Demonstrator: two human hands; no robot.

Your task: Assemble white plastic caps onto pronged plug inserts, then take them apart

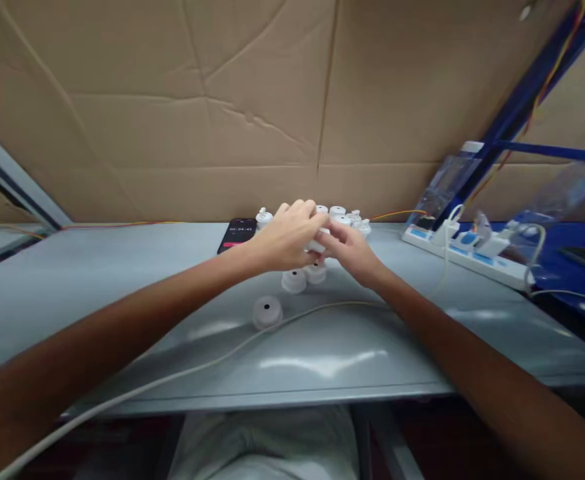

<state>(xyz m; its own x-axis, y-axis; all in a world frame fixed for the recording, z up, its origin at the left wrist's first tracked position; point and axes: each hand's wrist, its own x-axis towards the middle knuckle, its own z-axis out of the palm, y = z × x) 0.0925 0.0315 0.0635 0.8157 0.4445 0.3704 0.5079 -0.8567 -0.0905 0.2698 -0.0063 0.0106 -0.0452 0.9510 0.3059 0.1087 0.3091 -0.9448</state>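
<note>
My left hand (292,233) and my right hand (350,250) meet over the middle of the table, both closed around one white round plastic part (318,241). The fingers cover much of that part. Just below my hands, two similar white round parts with a dark centre hole, one (294,281) and another (315,272), sit side by side on the tabletop. Nearer to me stands a third white round part (267,312), apart from them. Behind my hands is a group of several more white parts (341,217), partly hidden. A white part with a small knob (263,217) is left of my fingers.
A phone (238,233) showing a timer lies behind my left wrist. One white cable (232,353) crosses the grey table (122,267). At right is a power strip (467,257) with plugs, beside a blue frame (512,127). Cardboard (197,113) lines the back.
</note>
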